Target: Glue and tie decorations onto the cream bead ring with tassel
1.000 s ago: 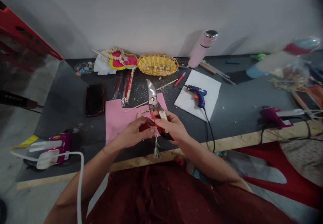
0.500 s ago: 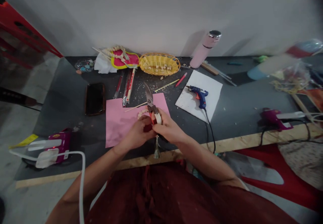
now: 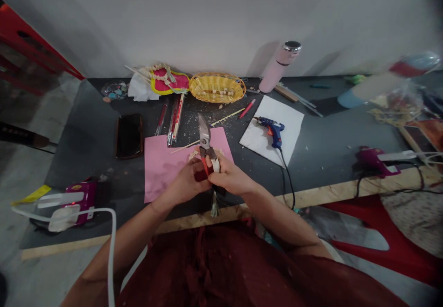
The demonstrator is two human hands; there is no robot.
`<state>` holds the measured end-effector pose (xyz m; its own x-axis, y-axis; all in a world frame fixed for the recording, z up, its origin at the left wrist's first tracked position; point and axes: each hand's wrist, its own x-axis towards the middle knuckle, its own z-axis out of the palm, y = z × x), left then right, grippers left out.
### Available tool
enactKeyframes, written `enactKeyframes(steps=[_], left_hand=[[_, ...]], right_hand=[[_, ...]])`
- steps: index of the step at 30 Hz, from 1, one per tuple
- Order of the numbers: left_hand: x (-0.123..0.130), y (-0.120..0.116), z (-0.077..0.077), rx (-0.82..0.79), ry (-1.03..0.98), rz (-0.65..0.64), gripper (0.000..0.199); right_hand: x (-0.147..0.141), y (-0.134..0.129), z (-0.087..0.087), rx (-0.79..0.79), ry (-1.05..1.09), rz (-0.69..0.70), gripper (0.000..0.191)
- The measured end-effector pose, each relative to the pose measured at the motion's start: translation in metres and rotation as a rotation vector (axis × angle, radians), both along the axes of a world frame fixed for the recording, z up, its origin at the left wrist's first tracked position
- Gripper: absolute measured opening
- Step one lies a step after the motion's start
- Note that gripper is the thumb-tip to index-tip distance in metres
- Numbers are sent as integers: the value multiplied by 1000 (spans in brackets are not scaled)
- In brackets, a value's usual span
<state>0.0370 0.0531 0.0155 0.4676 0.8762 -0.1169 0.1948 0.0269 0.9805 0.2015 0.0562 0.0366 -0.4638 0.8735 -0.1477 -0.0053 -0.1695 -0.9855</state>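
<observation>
Pruning shears point up and away from me over a sheet of pink paper, their blades together. My right hand is wrapped round the pale handle. My left hand is closed at the red handle, its fingertips partly hidden. Pale beads show just behind the shears, most of them covered by my hands. Below my hands hangs a straw-coloured tassel; where it joins anything is hidden. A thin stick lies across the top of the pink paper.
A blue glue gun rests on a white board at right, its cord running to the table's front edge. Behind are a yellow basket with small pieces and a pink bottle. A phone lies left.
The shears' blades were a little apart and now look closed. My left fingers have shifted slightly up along the red handle. The things on the table have stayed put.
</observation>
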Motion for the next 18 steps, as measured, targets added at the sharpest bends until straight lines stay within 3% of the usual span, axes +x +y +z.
enactKeyframes(steps=[5,9,14,18], left_hand=[[1,1,8,-109,-129,101,22],[0,-1,8,-111,-74,160,16],[-6,7,10,-118,-85,291,19],[-9,15,11,30,-6,341,14]], right_hand=[[6,5,4,112,-21,-38,28],[18,10,-4,-13,102,-14,36],[30,8,-14,-32,123,-202,32],[20,-7,-18,-157,111,49,40]])
